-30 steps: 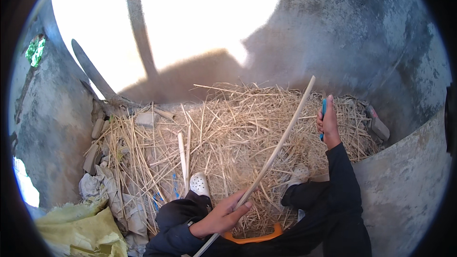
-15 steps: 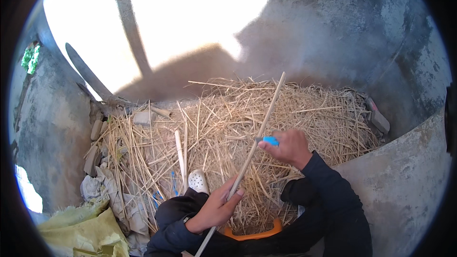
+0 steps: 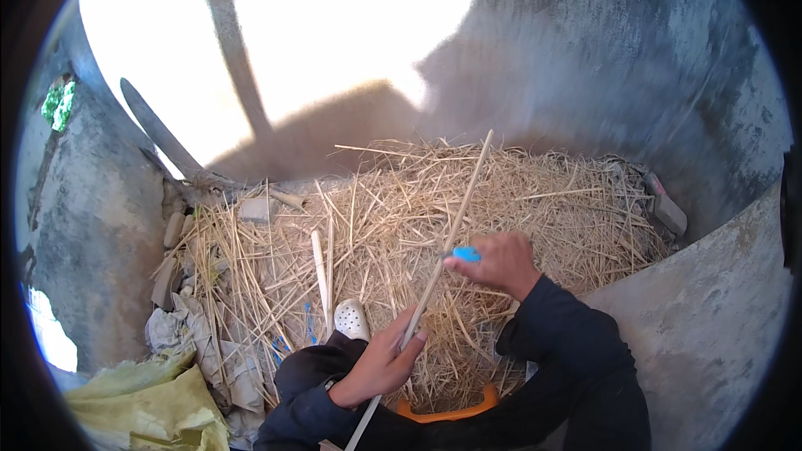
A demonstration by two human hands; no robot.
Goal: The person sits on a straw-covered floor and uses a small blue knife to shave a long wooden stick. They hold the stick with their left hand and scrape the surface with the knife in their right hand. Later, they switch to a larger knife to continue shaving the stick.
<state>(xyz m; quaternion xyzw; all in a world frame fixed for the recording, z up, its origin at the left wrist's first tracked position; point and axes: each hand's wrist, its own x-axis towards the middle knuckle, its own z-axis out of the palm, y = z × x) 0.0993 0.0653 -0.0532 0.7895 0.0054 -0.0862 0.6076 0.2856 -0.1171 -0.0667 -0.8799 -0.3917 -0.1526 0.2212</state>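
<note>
Our left hand (image 3: 380, 363) has its grip closed around the lower part of a long pale stick (image 3: 443, 255), thumb on top. The stick runs from about 6 o'clock at the bottom edge up toward 12 o'clock, tilted a little right, with its tip over the far edge of the straw pile (image 3: 501, 217).

Our right hand (image 3: 497, 263) sits just up the stick from the left, at roughly 1 o'clock from it. Its grip is closed on a small blue-handled tool (image 3: 465, 255), and the tool's blue end touches the stick about midway along. We can't make out the blade.

Both sleeves are dark and come in from the lower edge.

At 9 o'clock from the left hand, close by, is a white perforated shoe (image 3: 352, 318). Past it, a shorter pale stick (image 3: 320, 277) lies on the straw, pointing roughly 12 o'clock.

At 5 o'clock from the left hand, an orange rim (image 3: 447, 412) shows under the straw, partly hidden by our arm.

Further out at 8 o'clock are crumpled sacks, a yellow-green sack (image 3: 142, 405) lowest. Grey concrete walls (image 3: 718, 317) ring the pile. A brick-like block (image 3: 666, 209) lies at the pile's 3 o'clock edge.
</note>
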